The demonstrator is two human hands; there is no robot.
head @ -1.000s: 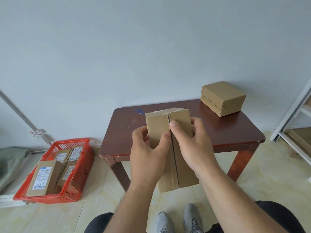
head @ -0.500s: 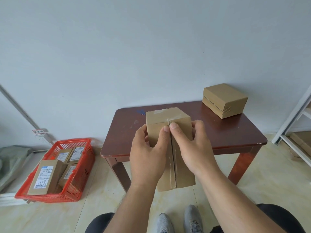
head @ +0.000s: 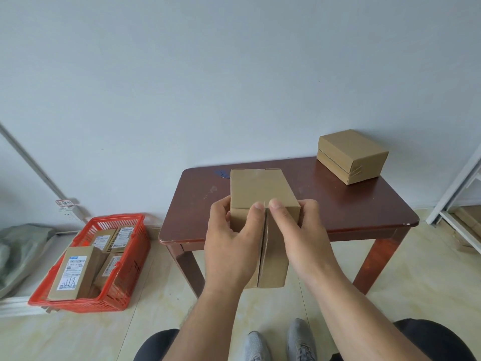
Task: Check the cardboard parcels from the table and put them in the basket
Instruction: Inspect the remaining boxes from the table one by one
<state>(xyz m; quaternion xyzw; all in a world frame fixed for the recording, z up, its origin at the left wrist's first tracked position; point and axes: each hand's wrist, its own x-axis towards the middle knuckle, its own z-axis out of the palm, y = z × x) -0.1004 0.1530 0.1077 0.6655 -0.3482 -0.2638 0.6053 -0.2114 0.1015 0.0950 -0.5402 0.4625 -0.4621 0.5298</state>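
Head view looks down on a person's two hands holding one cardboard parcel in the air, in front of the near edge of a dark brown wooden table. Left hand wraps round the parcel's left side, its thumb lying on the near face beside the taped centre seam; right hand grips the right side the same way, and the two thumb tips sit side by side at the parcel's upper near edge. The parcel stands tall and tilts away, so its plain top face shows. A second cardboard parcel rests on the table's far right corner, well apart from the held one, with tape across its side. On the floor to the left of the table stands a red plastic basket, holding several parcels with white printed labels; the nearest labelled parcel leans against the basket's near left wall. Grey shoes show at the bottom, on pale floor tiles.
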